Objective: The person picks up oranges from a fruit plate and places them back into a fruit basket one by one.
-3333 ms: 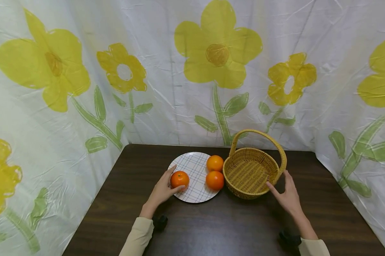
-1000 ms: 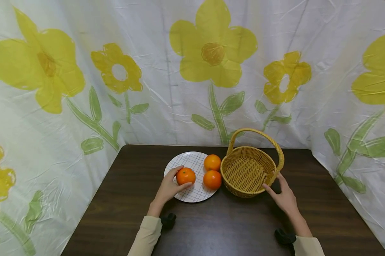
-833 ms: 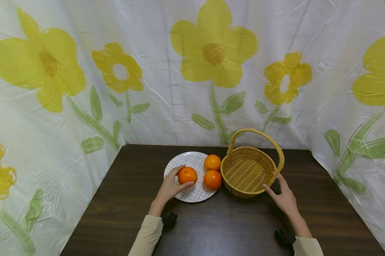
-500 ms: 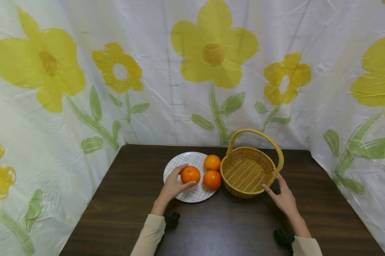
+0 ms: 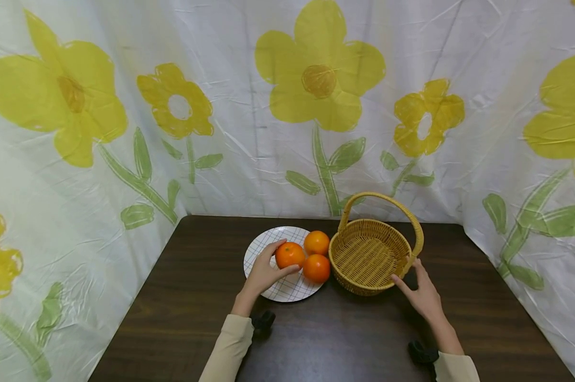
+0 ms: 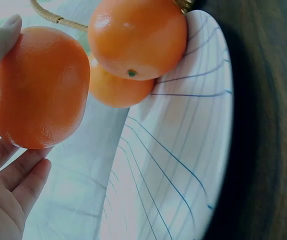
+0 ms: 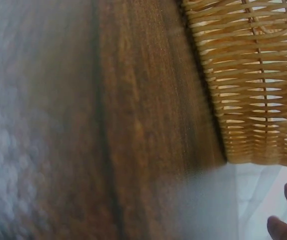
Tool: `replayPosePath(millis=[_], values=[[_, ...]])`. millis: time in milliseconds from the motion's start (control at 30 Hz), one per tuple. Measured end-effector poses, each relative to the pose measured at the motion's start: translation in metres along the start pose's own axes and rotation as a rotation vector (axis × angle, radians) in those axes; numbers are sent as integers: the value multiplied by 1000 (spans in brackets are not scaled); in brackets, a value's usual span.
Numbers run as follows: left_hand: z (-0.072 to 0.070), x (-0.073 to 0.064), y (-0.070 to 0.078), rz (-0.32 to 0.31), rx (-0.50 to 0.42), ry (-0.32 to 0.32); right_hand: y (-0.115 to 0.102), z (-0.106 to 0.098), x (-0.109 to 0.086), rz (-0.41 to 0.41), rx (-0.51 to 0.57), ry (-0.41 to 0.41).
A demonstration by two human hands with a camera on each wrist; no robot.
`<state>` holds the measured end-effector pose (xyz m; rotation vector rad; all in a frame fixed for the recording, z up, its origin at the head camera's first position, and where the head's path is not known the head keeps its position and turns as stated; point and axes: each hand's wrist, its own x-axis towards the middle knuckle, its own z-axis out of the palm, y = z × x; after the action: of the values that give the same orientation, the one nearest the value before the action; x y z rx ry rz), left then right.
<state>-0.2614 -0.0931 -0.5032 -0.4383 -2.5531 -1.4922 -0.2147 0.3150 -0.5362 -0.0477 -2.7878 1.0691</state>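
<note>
My left hand [image 5: 262,275] grips an orange [image 5: 289,255] between thumb and fingers, above the round white plate [image 5: 263,247] with its dark grid lines. In the left wrist view the held orange [image 6: 38,90] hangs clear of the plate [image 6: 183,165]. Two more oranges lie at the plate's right side, a rear orange [image 5: 317,242] and a front orange [image 5: 316,269]. Beside them stands a yellow wicker basket [image 5: 363,288] with a tall hoop handle, nothing inside it. My right hand [image 5: 423,297] holds the basket's right side near the handle's foot, thumb at the rim.
The dark wood table [image 5: 335,339] ends at the back against a white curtain [image 5: 249,175] printed with yellow flowers. The basket's handle [image 5: 385,197] arches high above the rim. A dark band [image 5: 264,321] sits at my left wrist.
My left hand has carried its orange from the plate's left side rightward and slightly up, close to the other two. The right hand and basket have hardly moved.
</note>
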Motion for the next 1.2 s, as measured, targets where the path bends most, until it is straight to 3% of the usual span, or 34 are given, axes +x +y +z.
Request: replayPosePath(millis=[667, 1200], values=[[12, 16, 17, 112, -24, -12, 3, 2, 1, -40, 9, 38], [23, 23, 27, 112, -56, -57, 3, 1, 2, -74, -62, 59]])
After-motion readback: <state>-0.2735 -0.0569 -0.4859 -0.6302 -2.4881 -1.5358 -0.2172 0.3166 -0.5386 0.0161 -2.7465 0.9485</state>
